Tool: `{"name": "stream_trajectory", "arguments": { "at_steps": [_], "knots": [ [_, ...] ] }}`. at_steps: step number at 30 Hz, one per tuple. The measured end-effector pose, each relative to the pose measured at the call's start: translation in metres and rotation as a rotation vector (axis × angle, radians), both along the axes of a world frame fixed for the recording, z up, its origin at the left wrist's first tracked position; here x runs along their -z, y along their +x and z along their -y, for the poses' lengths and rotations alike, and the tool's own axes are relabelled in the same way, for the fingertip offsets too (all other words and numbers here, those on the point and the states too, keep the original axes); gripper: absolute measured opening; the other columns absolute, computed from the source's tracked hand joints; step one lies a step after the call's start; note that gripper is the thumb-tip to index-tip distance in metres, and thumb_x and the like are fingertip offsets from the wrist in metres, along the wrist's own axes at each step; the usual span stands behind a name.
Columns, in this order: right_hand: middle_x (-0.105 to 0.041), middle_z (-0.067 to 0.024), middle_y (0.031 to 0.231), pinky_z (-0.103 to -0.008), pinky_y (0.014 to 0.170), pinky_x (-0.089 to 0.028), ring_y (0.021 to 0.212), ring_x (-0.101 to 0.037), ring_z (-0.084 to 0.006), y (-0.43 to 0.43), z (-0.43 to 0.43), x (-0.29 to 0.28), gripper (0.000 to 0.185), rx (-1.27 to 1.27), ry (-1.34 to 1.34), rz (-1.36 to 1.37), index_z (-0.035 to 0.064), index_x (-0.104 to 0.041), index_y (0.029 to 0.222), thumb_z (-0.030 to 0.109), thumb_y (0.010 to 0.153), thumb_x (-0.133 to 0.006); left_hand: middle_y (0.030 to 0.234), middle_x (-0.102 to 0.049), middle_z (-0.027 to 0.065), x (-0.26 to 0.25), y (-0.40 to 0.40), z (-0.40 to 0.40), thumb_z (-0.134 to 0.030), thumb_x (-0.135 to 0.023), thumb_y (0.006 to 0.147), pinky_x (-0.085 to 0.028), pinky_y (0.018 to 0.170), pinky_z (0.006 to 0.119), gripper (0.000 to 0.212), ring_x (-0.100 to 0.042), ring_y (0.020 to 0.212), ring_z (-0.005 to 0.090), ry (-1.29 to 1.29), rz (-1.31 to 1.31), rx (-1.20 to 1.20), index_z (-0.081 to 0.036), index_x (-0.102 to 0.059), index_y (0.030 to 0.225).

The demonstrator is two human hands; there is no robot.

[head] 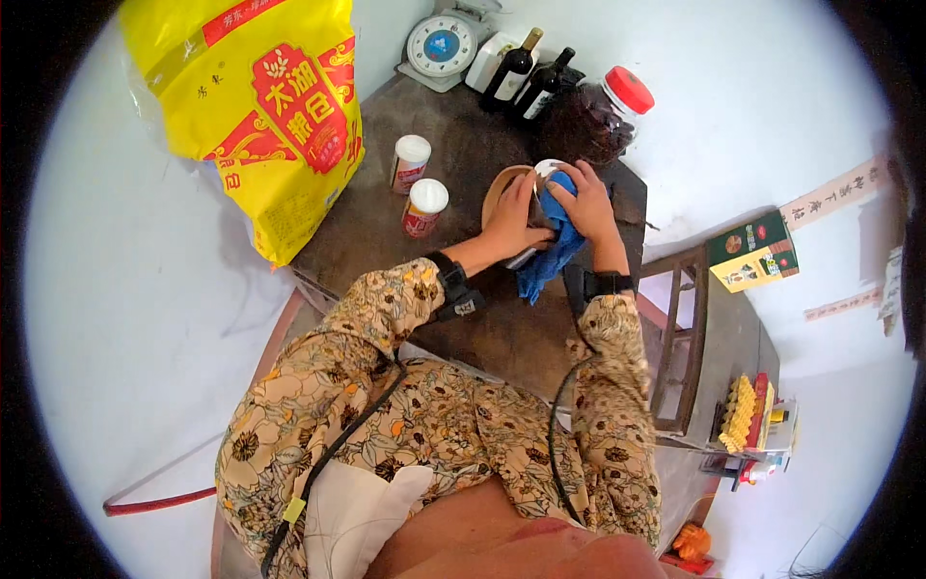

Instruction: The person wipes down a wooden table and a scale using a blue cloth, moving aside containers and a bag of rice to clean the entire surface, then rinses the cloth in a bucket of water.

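My left hand (508, 223) is around a container with a white top (549, 167), mostly hidden by my hands and a cloth. A blue cloth (552, 255) is bunched under my right hand (587, 203), pressed against that container, and its loose end hangs down over the dark wooden table (477, 318). Beside my left hand shows the curved tan rim (499, 189) of a round object, partly covered. Two cans with white lids, a nearer one (425, 208) and a farther one (411, 163), stand upright to the left of my hands.
A large yellow printed bag (289, 130) rises at the left. Along the back are a dial scale (441, 47), two dark bottles (511, 72) and a red-lidded jar (579, 123). To the right, a wooden cabinet (738, 340) carries a green-and-yellow box (754, 250) and a yellow egg tray (738, 414).
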State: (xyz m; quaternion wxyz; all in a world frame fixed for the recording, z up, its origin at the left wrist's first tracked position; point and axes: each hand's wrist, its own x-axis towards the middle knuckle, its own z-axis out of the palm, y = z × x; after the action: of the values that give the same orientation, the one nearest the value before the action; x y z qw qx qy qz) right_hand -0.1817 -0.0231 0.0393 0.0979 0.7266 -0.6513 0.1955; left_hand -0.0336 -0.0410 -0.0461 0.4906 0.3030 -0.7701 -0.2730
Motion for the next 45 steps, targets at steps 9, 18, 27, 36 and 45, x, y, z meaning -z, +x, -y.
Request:
{"name": "stream_trajectory", "arguments": {
  "at_steps": [9,18,27,36,45],
  "knots": [
    [-0.062,-0.02,0.096,-0.0433,0.079,-0.045,0.091,-0.058,-0.0369,-0.022,0.03,-0.006,0.057,0.326,0.138,0.113,0.0112,-0.058,0.107,0.057,0.074,-0.054,0.134,-0.028,0.0216,0.008,0.001,0.0,-0.026,-0.077,0.061,-0.023,0.103,0.044,0.1,-0.025,0.125,0.0393,0.115,0.004,0.08,-0.002,-0.015,0.136],
    [-0.062,-0.0191,0.096,-0.0428,0.08,-0.044,0.091,-0.058,-0.0366,-0.117,-0.032,0.034,0.052,0.557,-0.205,0.323,0.0079,-0.062,0.103,0.051,0.075,-0.057,0.134,-0.028,0.0227,-0.004,0.007,-0.001,-0.02,-0.073,0.064,-0.023,0.104,0.042,0.094,-0.025,0.126,0.0382,0.069,0.033,0.122,-0.001,-0.015,0.135],
    [-0.06,-0.0203,0.1,-0.0401,0.08,-0.045,0.094,-0.057,-0.0357,-0.099,-0.112,0.127,0.05,0.525,0.042,0.367,0.0043,-0.055,0.111,0.037,0.075,-0.065,0.129,-0.037,0.0216,0.055,0.038,0.02,-0.023,-0.064,0.076,-0.034,0.097,0.039,0.073,-0.037,0.119,0.0348,0.449,0.184,0.05,0.002,-0.024,0.132],
    [-0.038,-0.0119,0.132,-0.0361,0.082,-0.042,0.113,-0.044,-0.0236,-0.009,-0.1,0.115,0.063,0.328,0.107,1.062,0.0126,-0.022,0.137,0.035,0.087,-0.053,0.134,-0.029,0.0152,0.081,0.037,0.03,-0.052,-0.058,0.078,-0.037,0.091,0.052,0.075,-0.033,0.121,0.0358,1.472,-0.313,0.407,-0.006,-0.029,0.129],
    [-0.039,-0.017,0.127,-0.0408,0.097,-0.032,0.117,-0.039,-0.0309,0.026,-0.087,0.053,0.056,0.327,-0.453,0.32,0.0032,-0.038,0.127,0.017,0.079,-0.064,0.136,-0.029,0.0162,0.078,0.039,0.017,-0.043,-0.06,0.08,-0.033,0.092,0.057,0.067,-0.027,0.123,0.0397,1.406,-0.265,0.462,-0.005,-0.03,0.126]
  ]
}}
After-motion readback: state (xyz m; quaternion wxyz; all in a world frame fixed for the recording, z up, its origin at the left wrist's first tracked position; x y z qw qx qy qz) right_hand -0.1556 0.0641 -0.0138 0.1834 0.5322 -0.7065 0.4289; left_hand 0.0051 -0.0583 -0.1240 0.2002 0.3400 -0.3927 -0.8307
